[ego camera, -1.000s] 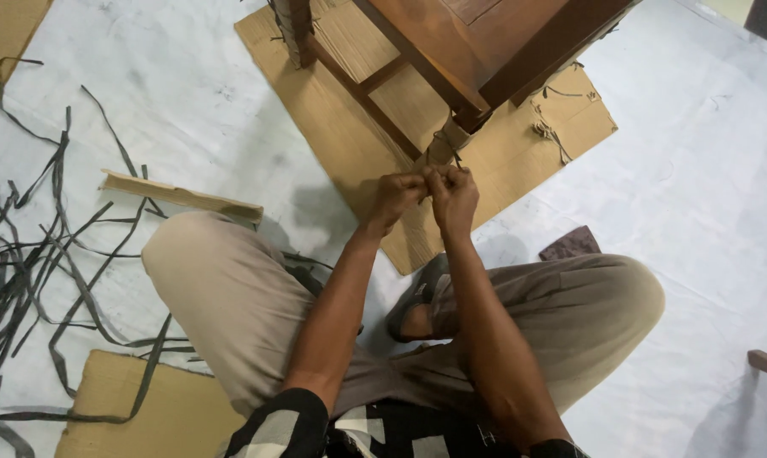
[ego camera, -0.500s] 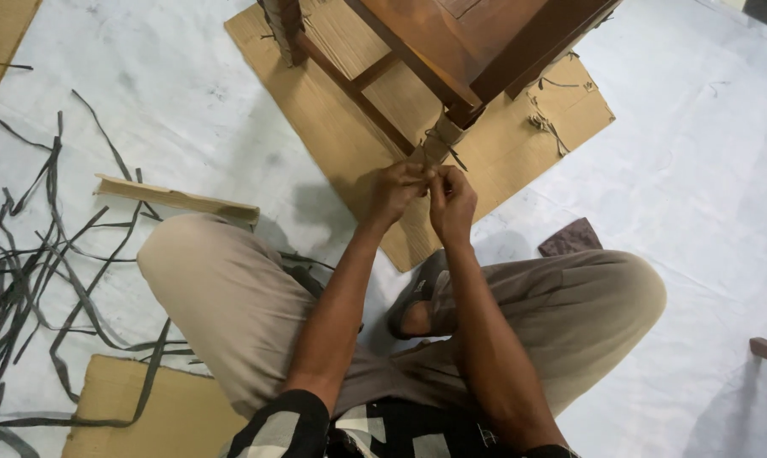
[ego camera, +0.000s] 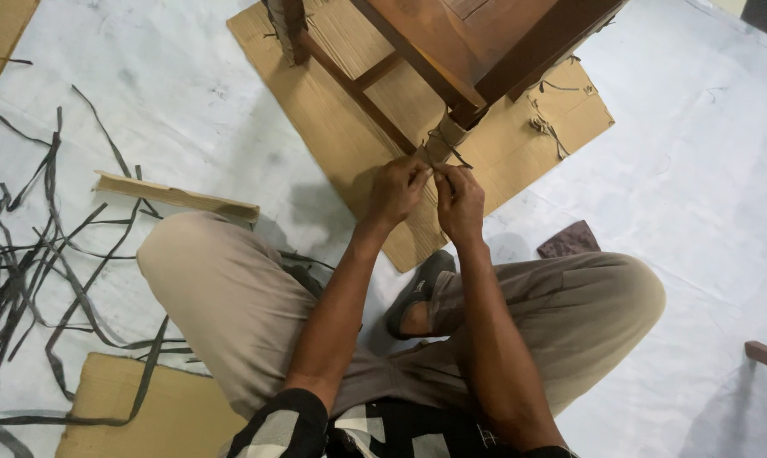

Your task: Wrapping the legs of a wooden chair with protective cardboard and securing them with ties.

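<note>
To your left, dark straps (ego camera: 27, 254) lie tangled on the white floor sheet (ego camera: 697, 170), with a folded cardboard strip (ego camera: 176, 197) beside them. A dark cloth scrap (ego camera: 570, 240) sits by your right knee.

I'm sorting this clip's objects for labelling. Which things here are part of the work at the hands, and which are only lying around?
In use:
left hand
right hand
cardboard-wrapped furniture leg
wooden furniture piece
cardboard sheet beneath it

Lying about:
dark straps on the floor
folded cardboard strip
small dark cloth
cardboard piece by the knee
</note>
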